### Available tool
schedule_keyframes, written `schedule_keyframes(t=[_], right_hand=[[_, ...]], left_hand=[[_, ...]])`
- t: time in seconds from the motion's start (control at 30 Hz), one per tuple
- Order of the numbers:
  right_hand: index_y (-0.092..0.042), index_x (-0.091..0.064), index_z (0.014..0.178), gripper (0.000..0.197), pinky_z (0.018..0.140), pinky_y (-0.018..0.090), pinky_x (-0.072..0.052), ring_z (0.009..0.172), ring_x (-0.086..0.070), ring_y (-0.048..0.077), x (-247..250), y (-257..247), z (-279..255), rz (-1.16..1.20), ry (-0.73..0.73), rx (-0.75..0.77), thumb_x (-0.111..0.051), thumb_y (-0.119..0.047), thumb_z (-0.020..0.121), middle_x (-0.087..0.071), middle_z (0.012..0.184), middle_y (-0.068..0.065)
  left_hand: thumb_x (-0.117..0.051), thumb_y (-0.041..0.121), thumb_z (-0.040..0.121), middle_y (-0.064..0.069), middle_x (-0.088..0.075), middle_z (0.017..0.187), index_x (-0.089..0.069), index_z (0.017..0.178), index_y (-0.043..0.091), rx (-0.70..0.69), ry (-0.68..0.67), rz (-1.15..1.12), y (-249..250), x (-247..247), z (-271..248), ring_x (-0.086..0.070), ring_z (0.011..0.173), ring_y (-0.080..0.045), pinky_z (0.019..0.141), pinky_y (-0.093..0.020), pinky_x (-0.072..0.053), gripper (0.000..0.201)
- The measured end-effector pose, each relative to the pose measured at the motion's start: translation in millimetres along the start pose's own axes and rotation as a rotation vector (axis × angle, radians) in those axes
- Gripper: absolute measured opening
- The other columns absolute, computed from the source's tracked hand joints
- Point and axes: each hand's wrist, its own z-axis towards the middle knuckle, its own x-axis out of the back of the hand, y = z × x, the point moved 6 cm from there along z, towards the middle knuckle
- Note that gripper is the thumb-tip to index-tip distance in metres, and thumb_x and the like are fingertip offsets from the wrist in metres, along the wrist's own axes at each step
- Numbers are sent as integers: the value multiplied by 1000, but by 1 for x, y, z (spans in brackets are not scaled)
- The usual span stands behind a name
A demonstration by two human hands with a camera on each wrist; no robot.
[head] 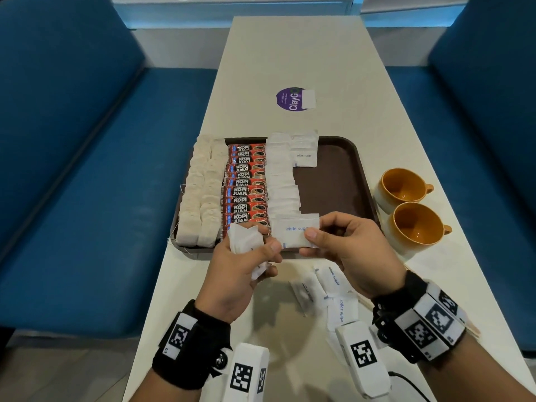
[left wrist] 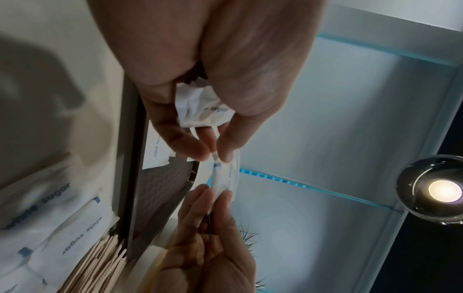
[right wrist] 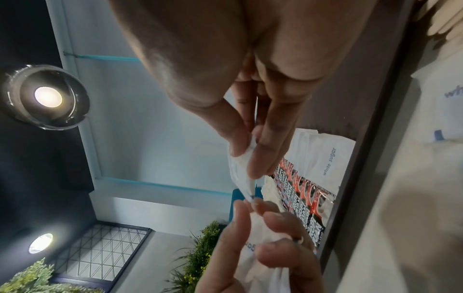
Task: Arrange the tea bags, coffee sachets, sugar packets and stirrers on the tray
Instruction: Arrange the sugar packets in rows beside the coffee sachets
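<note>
A brown tray (head: 339,181) holds two rows of tea bags (head: 200,195), a column of red coffee sachets (head: 246,187) and white sugar packets (head: 282,175). Above the tray's near edge both hands hold one white sugar packet (head: 295,230). My right hand (head: 348,250) pinches its right end between thumb and fingers (right wrist: 253,158). My left hand (head: 246,265) pinches its left corner and also grips a bunch of sugar packets (left wrist: 200,107) in the palm. More sugar packets (head: 327,288) lie on the table under my right wrist. Wooden stirrers (left wrist: 100,263) lie beside them.
Two orange cups (head: 406,207) stand on the table right of the tray. A purple round sticker (head: 291,98) with one white packet beside it lies further back. Blue bench seats (head: 87,169) run along both sides of the white table (head: 290,53).
</note>
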Motion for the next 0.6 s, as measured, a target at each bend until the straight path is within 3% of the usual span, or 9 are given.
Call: schedule_keyframes(t=[0.1, 0.2, 0.33, 0.43, 0.53, 0.6], right_hand=[[10, -67, 97, 28, 76, 37, -65, 94, -74, 41, -4, -2, 6, -50, -21, 15, -75, -7, 77, -75, 102, 25], [7, -69, 94, 16, 80, 42, -65, 89, -75, 40, -5, -6, 17, -137, -23, 24, -75, -2, 82, -75, 99, 25], [3, -69, 103, 15, 80, 39, -65, 89, -77, 28, 15, -25, 53, -281, 137, 59, -73, -4, 90, -78, 100, 13], [-13, -73, 99, 8, 76, 32, -64, 86, -77, 17, 30, -44, 89, -474, 230, 109, -75, -12, 92, -78, 99, 3], [-21, -72, 89, 8, 71, 35, -64, 81, -77, 22, 40, -58, 128, -602, 306, 146, -78, -17, 90, -77, 90, 1], [-22, -68, 86, 14, 69, 36, -64, 78, -75, 25, 47, -60, 154, -629, 356, 128, -80, -15, 89, -76, 90, 4]], left_hand=[[-81, -1, 77, -8, -64, 82, -63, 103, 14, 9, 4, 17, -1, 2, 5, -61, 66, -19, 57, -29, -48, 35], [-72, -6, 85, -9, -62, 81, -63, 102, 13, 15, 38, 11, -2, 5, 9, -59, 66, -19, 56, -29, -48, 26], [-67, -7, 89, -10, -64, 80, -64, 104, 12, 53, 96, -21, -4, 14, 15, -61, 65, -23, 52, -30, -50, 24], [-68, 4, 90, -10, -71, 88, -59, 121, 17, 125, 61, -44, -5, 15, 15, -69, 72, -31, 51, -33, -53, 35], [-66, 9, 84, -19, -73, 105, -57, 126, 32, 172, 4, -91, -4, 13, 14, -73, 84, -45, 55, -40, -59, 49], [-55, 2, 94, -26, -70, 114, -58, 126, 35, 189, -28, -141, -4, 14, 14, -70, 94, -54, 61, -47, -62, 47]])
